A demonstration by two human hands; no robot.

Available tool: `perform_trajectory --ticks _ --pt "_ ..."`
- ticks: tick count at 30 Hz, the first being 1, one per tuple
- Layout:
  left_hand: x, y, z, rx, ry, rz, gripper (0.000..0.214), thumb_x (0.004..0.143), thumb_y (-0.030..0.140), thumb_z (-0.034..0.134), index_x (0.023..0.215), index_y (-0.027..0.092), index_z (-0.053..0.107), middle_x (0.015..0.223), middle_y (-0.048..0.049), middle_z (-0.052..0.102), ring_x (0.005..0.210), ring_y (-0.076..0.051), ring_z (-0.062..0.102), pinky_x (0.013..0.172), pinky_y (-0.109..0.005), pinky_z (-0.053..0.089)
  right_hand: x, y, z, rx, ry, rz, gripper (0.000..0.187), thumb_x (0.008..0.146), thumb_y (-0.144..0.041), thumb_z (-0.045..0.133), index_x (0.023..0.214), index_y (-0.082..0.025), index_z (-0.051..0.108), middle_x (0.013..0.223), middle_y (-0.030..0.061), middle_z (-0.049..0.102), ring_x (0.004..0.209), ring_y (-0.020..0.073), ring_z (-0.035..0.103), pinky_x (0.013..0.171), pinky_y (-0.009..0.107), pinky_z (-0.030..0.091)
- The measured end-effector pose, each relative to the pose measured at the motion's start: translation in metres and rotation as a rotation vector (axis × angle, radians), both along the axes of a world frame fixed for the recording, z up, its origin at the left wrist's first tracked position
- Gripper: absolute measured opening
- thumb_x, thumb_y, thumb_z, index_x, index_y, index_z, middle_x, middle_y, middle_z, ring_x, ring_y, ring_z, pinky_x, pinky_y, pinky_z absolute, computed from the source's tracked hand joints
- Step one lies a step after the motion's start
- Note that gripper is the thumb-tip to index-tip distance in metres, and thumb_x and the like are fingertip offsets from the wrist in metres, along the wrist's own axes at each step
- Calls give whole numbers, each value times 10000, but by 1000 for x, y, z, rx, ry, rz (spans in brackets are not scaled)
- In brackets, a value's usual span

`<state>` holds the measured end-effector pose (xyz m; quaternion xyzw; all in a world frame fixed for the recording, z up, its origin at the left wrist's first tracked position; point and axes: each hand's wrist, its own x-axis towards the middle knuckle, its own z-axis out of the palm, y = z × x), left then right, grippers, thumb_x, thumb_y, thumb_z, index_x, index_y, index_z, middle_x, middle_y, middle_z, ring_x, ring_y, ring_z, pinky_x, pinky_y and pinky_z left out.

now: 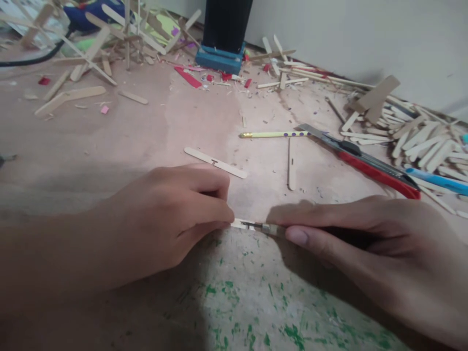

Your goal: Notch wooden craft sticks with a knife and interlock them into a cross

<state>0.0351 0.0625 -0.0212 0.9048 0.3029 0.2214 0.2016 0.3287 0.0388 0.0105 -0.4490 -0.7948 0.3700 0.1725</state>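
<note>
Beyond right hand (397,243), red cutter (365,164).

No text, label, brand, number or sign can be read — not on the yellow pencil (270,134), the red-edged cutter (369,163) or the black upright object (227,22), nor on the thin tool (272,229) and the wooden stick (238,223) at its tip.

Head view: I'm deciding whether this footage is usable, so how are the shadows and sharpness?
In the head view, dark shadows fall below the left hand and right hand; in the head view, fine detail is soft, so the slim tool's tip blends into the stick; also in the head view, the wall looks smooth and nearly textureless.
</note>
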Motion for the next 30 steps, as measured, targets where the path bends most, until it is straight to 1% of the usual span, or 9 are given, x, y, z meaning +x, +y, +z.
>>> perform_trajectory --ticks 3,7,11,14,19,21,25,27,30 --pt "1 0 0 1 1 -4 408 1156 123 546 905 223 851 950 14 766 838 -131 709 763 -272 497 -2 5 1 -236 64 -66 510 1090 -616 758 768 -220 757 655 16 628 554 137 495 451 279 395" --pt "2 -1 -1 19 -9 -5 411 1150 113 537 899 217 845 916 11 751 837 -138 703 761 -279 483 -2 9 3 -437 114 -76 570 1075 -643 763 721 -212 648 639 -12 474 563 119 366 440 270 296" --pt "0 -2 -2 15 -21 -4 393 1154 118 549 915 216 845 895 18 728 810 -129 681 737 -271 466 4 11 1 -569 168 -77 548 1093 -581 768 730 -213 585 656 -36 423 545 100 322 405 251 214" --pt "-1 -3 -3 10 -19 -9 363 1152 118 567 944 208 851 884 19 709 800 -126 664 730 -266 463 9 12 -2 -629 163 -55 519 1109 -581 745 767 -214 608 660 -42 422 551 101 311 406 245 217" --pt "-2 -3 -4 -1 -24 -14 356 1160 129 569 949 207 845 890 10 701 826 -136 663 734 -274 468 10 11 -5 -642 183 -93 516 1099 -596 758 784 -211 618 662 -45 425 564 99 296 424 248 199" --pt "-3 -2 -5 0 -29 -17 354 1164 141 569 948 214 840 896 8 710 823 -139 663 730 -279 469 9 13 -3 -638 181 -78 512 1097 -597 763 788 -210 635 653 -47 428 552 95 300 423 251 201" --pt "-3 -1 -8 11 -34 -8 347 1176 164 559 981 239 836 932 2 747 854 -152 688 768 -289 492 10 19 4 -570 124 -1 514 1119 -613 720 809 -203 711 614 -37 452 524 103 329 421 271 221" --pt "-3 -1 -9 11 -32 -9 360 1183 168 547 973 240 830 941 1 754 861 -151 694 787 -289 502 12 20 6 -538 133 -13 489 1115 -618 725 856 -204 756 620 -29 481 532 111 350 425 278 230" --pt "-3 -2 -9 10 -39 -17 349 1193 175 547 988 235 823 974 2 758 881 -143 700 818 -285 507 14 18 5 -551 148 -45 450 1090 -613 767 890 -211 792 644 -31 479 545 111 365 427 279 237"
